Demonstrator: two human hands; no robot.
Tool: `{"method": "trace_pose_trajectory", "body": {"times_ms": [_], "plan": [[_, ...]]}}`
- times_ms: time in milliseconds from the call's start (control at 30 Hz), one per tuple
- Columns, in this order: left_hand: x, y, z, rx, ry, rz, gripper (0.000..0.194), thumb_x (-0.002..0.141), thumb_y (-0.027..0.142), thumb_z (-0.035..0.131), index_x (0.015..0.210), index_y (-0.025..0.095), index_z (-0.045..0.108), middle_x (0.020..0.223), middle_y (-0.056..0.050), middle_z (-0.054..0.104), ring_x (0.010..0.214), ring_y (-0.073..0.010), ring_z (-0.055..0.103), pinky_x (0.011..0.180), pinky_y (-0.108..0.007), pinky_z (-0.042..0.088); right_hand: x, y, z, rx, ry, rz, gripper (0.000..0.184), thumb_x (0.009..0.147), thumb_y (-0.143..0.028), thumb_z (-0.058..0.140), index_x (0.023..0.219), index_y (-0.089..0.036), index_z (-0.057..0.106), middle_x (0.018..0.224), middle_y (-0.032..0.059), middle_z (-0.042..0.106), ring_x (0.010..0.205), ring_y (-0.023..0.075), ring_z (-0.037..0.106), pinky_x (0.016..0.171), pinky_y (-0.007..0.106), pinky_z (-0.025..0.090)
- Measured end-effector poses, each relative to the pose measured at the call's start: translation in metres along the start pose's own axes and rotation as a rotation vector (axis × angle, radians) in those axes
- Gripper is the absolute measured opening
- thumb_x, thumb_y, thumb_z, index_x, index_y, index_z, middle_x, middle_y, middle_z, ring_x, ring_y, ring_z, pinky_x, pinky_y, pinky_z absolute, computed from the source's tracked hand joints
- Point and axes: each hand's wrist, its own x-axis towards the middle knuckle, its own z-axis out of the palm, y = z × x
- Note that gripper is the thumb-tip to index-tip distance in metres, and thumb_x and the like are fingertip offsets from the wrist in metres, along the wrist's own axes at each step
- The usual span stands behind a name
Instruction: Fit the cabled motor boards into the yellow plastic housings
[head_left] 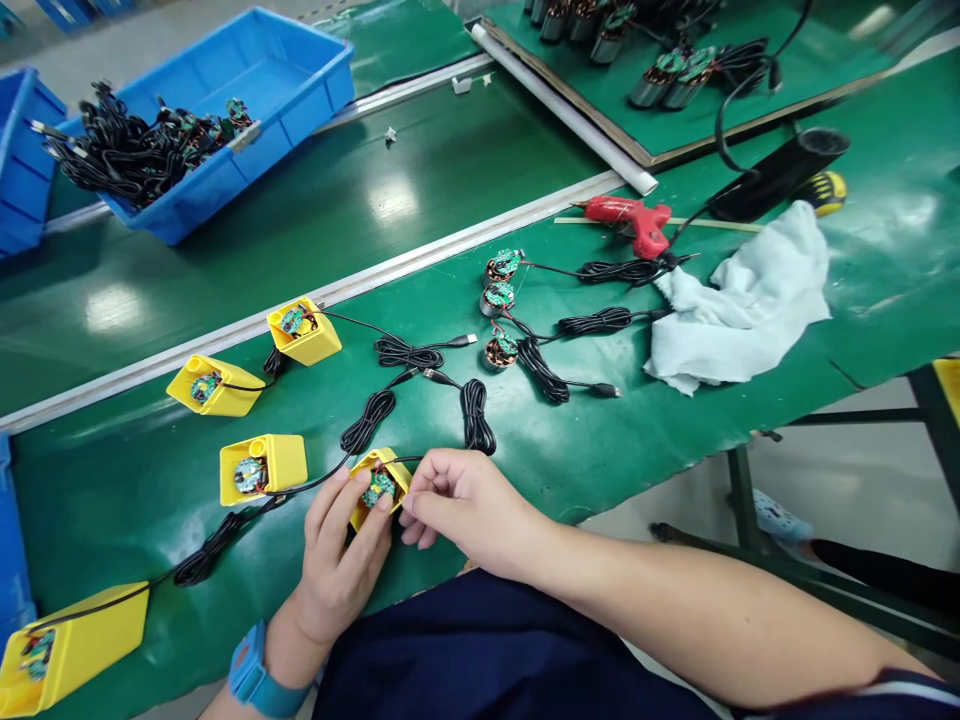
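Observation:
My left hand (341, 555) wraps around a small yellow plastic housing (375, 470) at the near edge of the green table, thumb resting on the green circuit board (379, 487) set in it. My right hand (461, 500) is pinched closed against the housing's right side, where its black cable (474, 415) leaves. Several more yellow housings with boards lie to the left (262, 468) (215, 386) (304, 331) (71, 650), each trailing a bundled black cable.
Three bare motor boards with coiled cables (499, 298) lie mid-table. A red glue gun (630, 220), a white cloth (742, 300) and a black tube (780, 172) sit to the right. Blue bins (225, 110) of cabled parts stand beyond a conveyor strip.

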Motion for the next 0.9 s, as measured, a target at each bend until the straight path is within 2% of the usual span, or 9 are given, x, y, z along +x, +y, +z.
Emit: {"method": "trace_pose_trajectory", "body": {"times_ms": [200, 300, 367, 467, 533, 633, 700, 800, 900], "plan": [[0.001, 0.0, 0.0, 0.009, 0.002, 0.002, 0.056, 0.082, -0.004, 0.077, 0.132, 0.016, 0.063, 0.137, -0.017, 0.063, 0.14, -0.0336, 0.055, 0.106, -0.05, 0.06, 0.007, -0.004, -0.003, -0.101, 0.044, 0.005, 0.015, 0.086, -0.014, 0.061, 0.072, -0.018, 0.055, 0.061, -0.0035, 0.067, 0.054, 0.0105, 0.068, 0.049, 0.017, 0.052], [0.002, 0.001, 0.0, -0.001, 0.002, 0.007, 0.051, 0.082, -0.005, 0.076, 0.128, 0.014, 0.064, 0.136, -0.017, 0.063, 0.141, -0.0339, 0.054, 0.107, -0.049, 0.059, 0.002, 0.0, -0.008, -0.143, 0.016, -0.097, 0.011, 0.091, -0.021, 0.058, 0.081, -0.017, 0.06, 0.07, -0.0019, 0.068, 0.058, 0.0113, 0.068, 0.053, 0.021, 0.054], [0.001, 0.001, 0.0, -0.006, -0.001, 0.008, 0.049, 0.081, -0.006, 0.076, 0.125, 0.013, 0.065, 0.136, -0.018, 0.063, 0.141, -0.0344, 0.054, 0.108, -0.05, 0.058, -0.004, 0.003, -0.01, -0.238, 0.015, -0.232, 0.009, 0.093, -0.024, 0.057, 0.087, -0.018, 0.062, 0.074, -0.0013, 0.068, 0.063, 0.0123, 0.068, 0.058, 0.023, 0.055], [-0.001, 0.0, 0.0, -0.017, -0.003, 0.003, 0.052, 0.08, -0.006, 0.077, 0.126, 0.014, 0.065, 0.139, -0.018, 0.062, 0.141, -0.0347, 0.054, 0.109, -0.051, 0.058, -0.013, 0.004, -0.01, -0.464, 0.026, -0.414, 0.009, 0.095, -0.023, 0.057, 0.092, -0.018, 0.065, 0.075, -0.0004, 0.068, 0.068, 0.0133, 0.067, 0.065, 0.025, 0.054], [-0.002, 0.0, 0.001, -0.022, -0.002, 0.003, 0.053, 0.081, -0.006, 0.077, 0.128, 0.014, 0.065, 0.141, -0.018, 0.061, 0.142, -0.0349, 0.053, 0.11, -0.052, 0.057, -0.015, 0.002, -0.008, -0.605, 0.042, -0.456, 0.01, 0.096, -0.02, 0.055, 0.092, -0.019, 0.065, 0.075, 0.0002, 0.069, 0.066, 0.013, 0.064, 0.065, 0.025, 0.051], [-0.004, -0.001, 0.001, -0.031, 0.003, 0.014, 0.052, 0.082, -0.005, 0.076, 0.13, 0.012, 0.064, 0.14, -0.02, 0.061, 0.142, -0.036, 0.053, 0.11, -0.054, 0.057, -0.014, -0.01, -0.002, -0.872, 0.083, -0.427, 0.011, 0.095, -0.016, 0.056, 0.087, -0.018, 0.063, 0.069, -0.0003, 0.068, 0.059, 0.0128, 0.06, 0.06, 0.024, 0.046], [-0.004, -0.001, 0.002, -0.038, 0.007, 0.021, 0.05, 0.084, -0.004, 0.075, 0.13, 0.01, 0.063, 0.139, -0.021, 0.061, 0.141, -0.0366, 0.052, 0.11, -0.055, 0.057, -0.012, -0.023, 0.006, -1.13, 0.107, -0.368, 0.012, 0.093, -0.016, 0.058, 0.083, -0.018, 0.063, 0.068, 0.0013, 0.069, 0.058, 0.0145, 0.062, 0.059, 0.025, 0.045], [-0.005, -0.001, 0.002, -0.055, 0.02, 0.024, 0.048, 0.085, -0.002, 0.073, 0.13, 0.009, 0.063, 0.14, -0.023, 0.061, 0.142, -0.0372, 0.051, 0.109, -0.056, 0.057, -0.009, -0.046, 0.025, -1.551, 0.108, -0.282, 0.016, 0.093, -0.022, 0.058, 0.083, -0.016, 0.069, 0.075, 0.0088, 0.074, 0.069, 0.0225, 0.07, 0.062, 0.029, 0.047], [-0.007, -0.001, 0.003, -0.07, 0.033, 0.013, 0.043, 0.089, 0.001, 0.07, 0.131, 0.011, 0.064, 0.143, -0.023, 0.061, 0.145, -0.0365, 0.049, 0.109, -0.055, 0.057, -0.005, -0.063, 0.048, -1.864, 0.024, -0.222, 0.021, 0.094, -0.023, 0.058, 0.087, -0.014, 0.075, 0.085, 0.0154, 0.077, 0.083, 0.0285, 0.075, 0.068, 0.032, 0.052]]}}
